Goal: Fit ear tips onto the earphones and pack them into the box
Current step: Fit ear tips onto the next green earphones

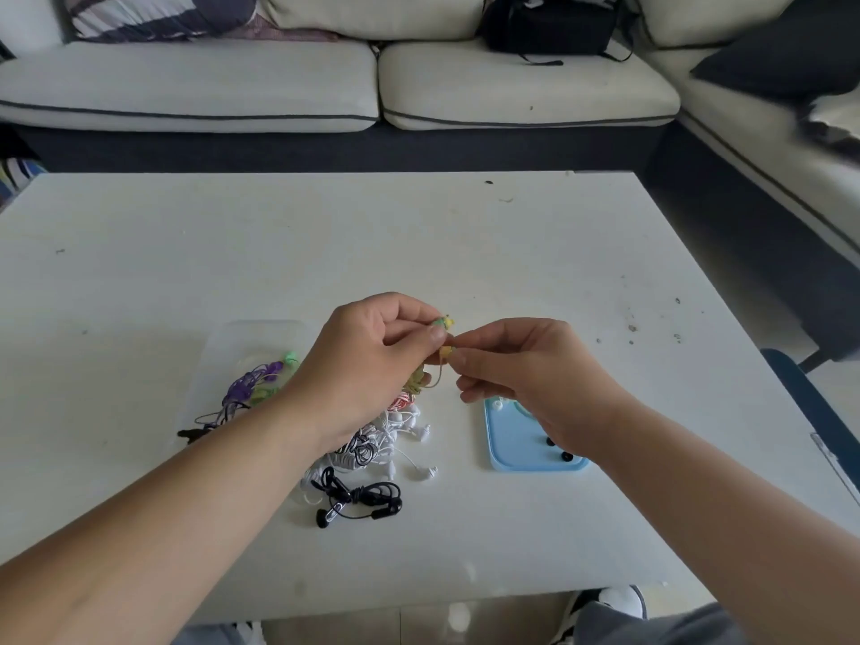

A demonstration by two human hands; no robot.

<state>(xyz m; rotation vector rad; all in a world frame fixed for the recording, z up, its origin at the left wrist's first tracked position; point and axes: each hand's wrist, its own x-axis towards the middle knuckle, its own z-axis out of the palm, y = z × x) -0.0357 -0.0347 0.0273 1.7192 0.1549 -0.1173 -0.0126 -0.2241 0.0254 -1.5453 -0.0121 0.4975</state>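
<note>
Above the middle of the white table (325, 253), my left hand (367, 360) pinches a yellow-green earphone (442, 323), whose coiled cable (419, 381) hangs below the fingers. My right hand (526, 370) pinches the second yellow earbud (446, 351) right next to the left thumb. A clear plastic box (253, 360) on the left holds purple and green earphones (260, 379). A pile of white and black earphones (372, 453) lies under my left wrist. A light blue lid (516, 439) with a few black ear tips (565, 456) lies under my right hand.
A cream sofa (279, 86) runs along the far side and the right, with a black bag (549, 25) on it. A dark chair edge (809, 412) stands at the table's right. My shoes and knees show below the table's near edge.
</note>
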